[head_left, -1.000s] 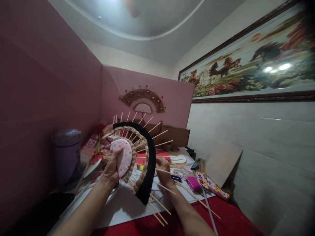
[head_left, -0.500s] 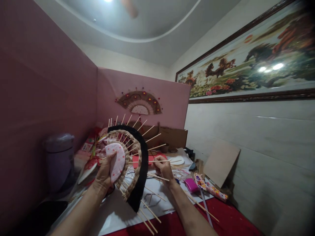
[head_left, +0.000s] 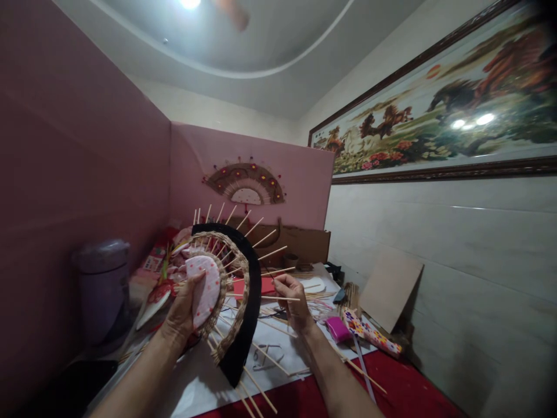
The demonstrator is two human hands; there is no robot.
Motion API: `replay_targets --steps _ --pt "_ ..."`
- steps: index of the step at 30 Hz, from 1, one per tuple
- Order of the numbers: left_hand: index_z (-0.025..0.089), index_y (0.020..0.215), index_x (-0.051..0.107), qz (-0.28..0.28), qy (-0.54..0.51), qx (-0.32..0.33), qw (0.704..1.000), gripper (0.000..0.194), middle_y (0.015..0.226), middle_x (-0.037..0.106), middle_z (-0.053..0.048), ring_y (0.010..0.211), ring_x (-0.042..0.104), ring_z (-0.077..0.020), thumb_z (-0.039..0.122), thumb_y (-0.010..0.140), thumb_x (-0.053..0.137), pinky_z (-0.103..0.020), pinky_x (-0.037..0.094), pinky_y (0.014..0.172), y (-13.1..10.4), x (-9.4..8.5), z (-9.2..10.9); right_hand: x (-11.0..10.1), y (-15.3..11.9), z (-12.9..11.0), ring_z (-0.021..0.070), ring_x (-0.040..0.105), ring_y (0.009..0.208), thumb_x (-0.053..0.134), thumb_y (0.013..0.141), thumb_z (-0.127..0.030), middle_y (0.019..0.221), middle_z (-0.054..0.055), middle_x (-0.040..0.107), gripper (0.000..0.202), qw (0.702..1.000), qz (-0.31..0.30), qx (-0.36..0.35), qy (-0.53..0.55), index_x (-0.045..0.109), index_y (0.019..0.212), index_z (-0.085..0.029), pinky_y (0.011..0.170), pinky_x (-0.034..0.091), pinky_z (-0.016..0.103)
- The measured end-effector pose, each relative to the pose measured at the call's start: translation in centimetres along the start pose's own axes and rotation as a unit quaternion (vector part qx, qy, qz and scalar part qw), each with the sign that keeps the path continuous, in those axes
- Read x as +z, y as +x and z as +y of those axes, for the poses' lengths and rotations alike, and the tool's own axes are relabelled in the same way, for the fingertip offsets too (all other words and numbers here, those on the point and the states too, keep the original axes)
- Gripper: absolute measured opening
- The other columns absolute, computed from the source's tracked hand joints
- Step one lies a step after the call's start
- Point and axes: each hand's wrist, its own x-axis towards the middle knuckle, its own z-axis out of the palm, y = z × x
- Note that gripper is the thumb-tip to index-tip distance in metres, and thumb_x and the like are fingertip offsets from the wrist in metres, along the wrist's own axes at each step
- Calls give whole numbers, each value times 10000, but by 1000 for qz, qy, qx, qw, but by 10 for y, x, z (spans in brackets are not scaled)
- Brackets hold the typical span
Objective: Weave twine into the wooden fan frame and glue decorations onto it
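My left hand (head_left: 185,310) is closed on a half-round fan frame, its thumb on the white pad with pink dots (head_left: 208,290). Around the pad run braided straw bands and an outer black band (head_left: 252,296), with thin wooden sticks (head_left: 263,239) fanning out beyond it. To the right, my right hand (head_left: 292,299) pinches a thin dark thread (head_left: 268,274) that runs toward the black band. One stick passes across its fingers. The fan frame is held tilted above the table, and its back is hidden.
A finished-looking fan (head_left: 248,183) hangs on the pink panel ahead. On the table (head_left: 191,389) lie eyeglasses (head_left: 266,355), a magenta packet (head_left: 338,329), loose sticks and red paper. A lidded purple container (head_left: 102,296) stands left; a cardboard sheet (head_left: 391,288) leans on the right wall.
The fan frame has turned slightly clockwise, its lower sticks shifting down and left. My right hand has moved a little, with the thread now drawn out between it and the black band.
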Motion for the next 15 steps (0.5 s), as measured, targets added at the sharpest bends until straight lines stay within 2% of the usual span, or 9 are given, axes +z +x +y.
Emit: replay_targets --steps 4,9,15 --pt "101 942 636 3 32 25 999 174 635 711 -69 495 662 -181 137 787 562 -262 568 477 0 -1 0 0 -2 -5 28 195 381 737 640 -353 451 -103 365 248 1000 10 15 1 601 702 -154 368 106 183" --pt "99 838 621 -9 71 37 997 116 606 697 -82 460 647 -186 161 814 526 -284 564 452 6 -10 2 -4 0 -10 29 153 385 747 634 -370 428 -115 299 264 1000 7 4 10 605 687 -153 377 91 197" --pt "96 886 621 -2 88 64 994 147 578 676 -59 443 633 -171 151 827 499 -270 556 443 13 -17 8 -11 3 -12 24 122 392 737 645 -387 420 -122 221 281 999 1 -11 33 591 628 -148 385 91 196"
